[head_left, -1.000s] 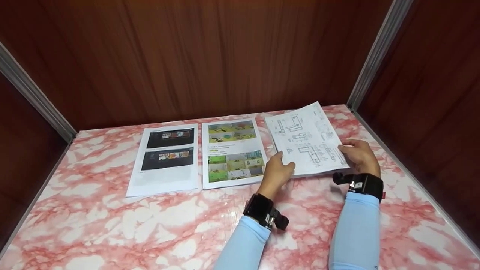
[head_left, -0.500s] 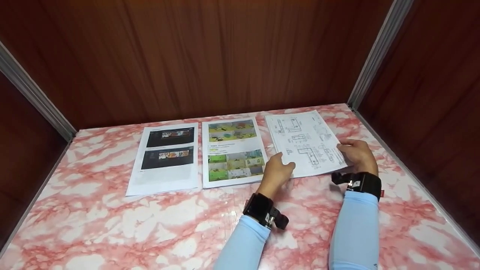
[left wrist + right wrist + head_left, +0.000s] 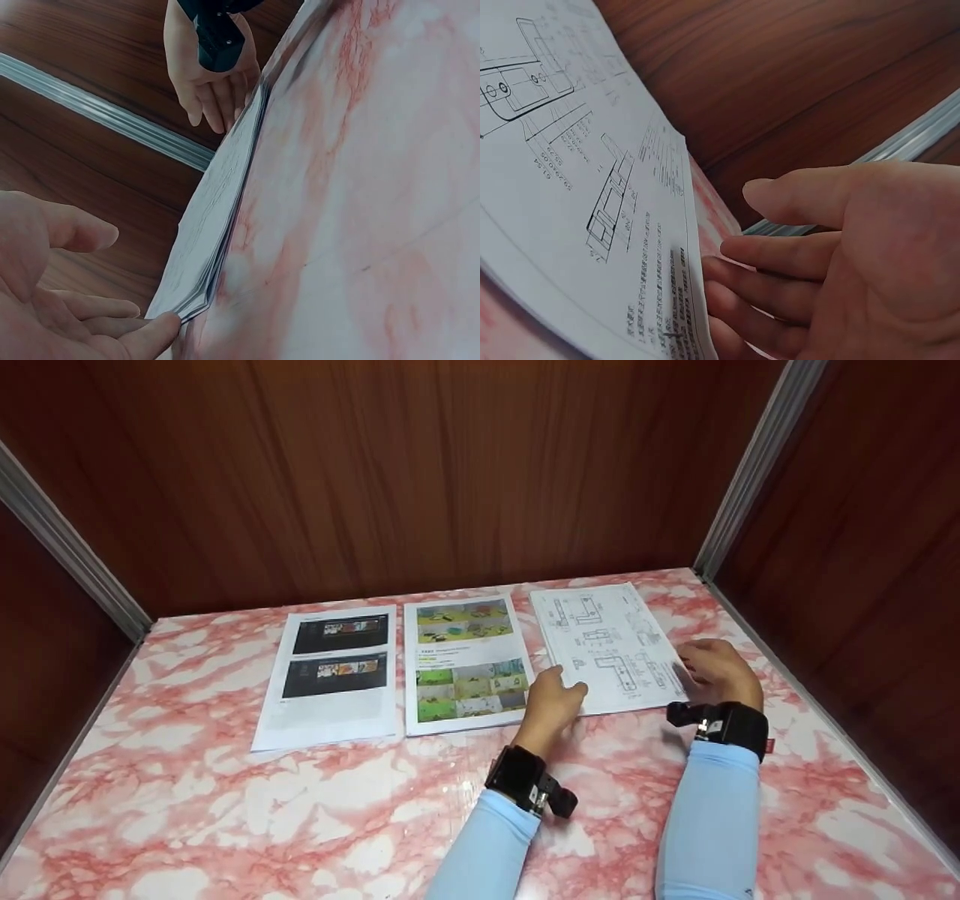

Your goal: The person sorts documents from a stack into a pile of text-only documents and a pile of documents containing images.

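Note:
A stack of paper sheets (image 3: 604, 652) printed with technical drawings lies flat on the right of the table. At its lower left edge is my left hand (image 3: 553, 701), its fingertips touching the sheets' edges and its thumb raised clear, as the left wrist view shows. My right hand (image 3: 720, 667) stands at the stack's right edge. In the right wrist view, the fingertips (image 3: 720, 285) touch or nearly touch that edge, and the thumb is lifted off the paper. Neither hand grips the sheets.
Left of the stack lie a second set of pages (image 3: 469, 720) with colour photos and, farther left, a third (image 3: 330, 724) with two dark screenshots. A brown wood-grain wall (image 3: 420, 480) closes the back of the pink-and-white table (image 3: 300, 825), with panels on both sides.
The stack's raised far right corner has come down flat on the table. My right thumb has let go of its right edge, and that hand has shifted slightly right; the left hand barely moved.

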Motion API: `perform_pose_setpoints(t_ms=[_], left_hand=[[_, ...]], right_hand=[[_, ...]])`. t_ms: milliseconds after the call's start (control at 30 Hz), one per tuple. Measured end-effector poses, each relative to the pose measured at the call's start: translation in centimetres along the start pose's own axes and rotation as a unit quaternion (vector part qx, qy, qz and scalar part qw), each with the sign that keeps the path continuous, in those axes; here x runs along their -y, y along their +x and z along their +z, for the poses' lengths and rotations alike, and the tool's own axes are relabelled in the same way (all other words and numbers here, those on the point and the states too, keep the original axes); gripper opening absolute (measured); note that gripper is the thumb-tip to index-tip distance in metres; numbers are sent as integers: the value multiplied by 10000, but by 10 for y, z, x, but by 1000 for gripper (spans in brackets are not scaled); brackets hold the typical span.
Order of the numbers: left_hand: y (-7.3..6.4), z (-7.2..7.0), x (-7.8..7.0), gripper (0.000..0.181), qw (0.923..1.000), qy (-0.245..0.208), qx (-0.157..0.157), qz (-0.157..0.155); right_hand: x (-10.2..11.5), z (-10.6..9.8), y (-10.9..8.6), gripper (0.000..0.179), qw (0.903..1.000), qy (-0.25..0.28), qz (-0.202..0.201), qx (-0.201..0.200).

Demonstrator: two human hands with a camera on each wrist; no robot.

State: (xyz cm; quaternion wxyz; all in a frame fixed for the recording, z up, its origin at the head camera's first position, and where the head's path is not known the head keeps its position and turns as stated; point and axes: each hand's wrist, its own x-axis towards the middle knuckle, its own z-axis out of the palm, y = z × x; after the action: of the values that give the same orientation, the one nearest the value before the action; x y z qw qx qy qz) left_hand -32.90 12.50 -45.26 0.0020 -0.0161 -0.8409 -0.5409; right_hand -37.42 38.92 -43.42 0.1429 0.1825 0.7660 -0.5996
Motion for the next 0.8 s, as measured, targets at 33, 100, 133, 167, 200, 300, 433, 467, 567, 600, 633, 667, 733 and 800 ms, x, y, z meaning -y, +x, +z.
perform_pose_setpoints(t_ms=[33, 100, 133, 167, 200, 300, 433, 467, 567, 600, 633, 667, 733, 800], left_hand=[[0, 0, 1, 53, 10000, -22, -5, 8], [0, 0, 2, 54, 10000, -34, 7, -4], [0, 0, 2, 54, 10000, -55, 16, -16], [1, 0, 2, 54, 10000, -61, 21, -30], [1, 0, 2, 53, 10000, -63, 23, -43], [1, 0, 2, 53, 9999, -50, 20, -94], [1, 0, 2, 52, 9999, -42, 0, -121], [1, 0, 2, 52, 9999, -41, 0, -125], [1, 0, 2, 51, 9999, -58, 18, -142], [1, 0, 2, 51, 9999, -70, 21, -141], [2, 0, 2, 51, 9999, -89, 28, -144], [2, 0, 1, 51, 9998, -111, 32, -148], [2, -1, 1, 51, 9998, -158, 31, -141], [1, -2, 0, 52, 9997, -191, 33, -152]], right_hand=[[1, 1, 0, 79, 10000, 10, 6, 4], [1, 2, -1, 80, 9999, 104, 57, 11], [1, 2, -1, 81, 9998, 161, 105, 3], [1, 3, -1, 81, 9998, 161, 120, 16], [2, 3, -1, 82, 9998, 131, 126, 30], [1, 3, 0, 82, 9999, -65, 99, 17], [1, 3, 1, 80, 9996, -293, -1, 8], [1, 2, 1, 80, 9995, -320, -21, 13], [1, 2, 2, 79, 9993, -358, -77, 50], [1, 1, 2, 80, 9993, -365, -100, 68], [1, 1, 2, 80, 9992, -372, -125, 85], [0, 1, 2, 80, 9990, -404, -158, 100], [0, 0, 2, 81, 9988, -442, -202, 102], [0, 0, 2, 82, 9987, -419, -247, 125]])
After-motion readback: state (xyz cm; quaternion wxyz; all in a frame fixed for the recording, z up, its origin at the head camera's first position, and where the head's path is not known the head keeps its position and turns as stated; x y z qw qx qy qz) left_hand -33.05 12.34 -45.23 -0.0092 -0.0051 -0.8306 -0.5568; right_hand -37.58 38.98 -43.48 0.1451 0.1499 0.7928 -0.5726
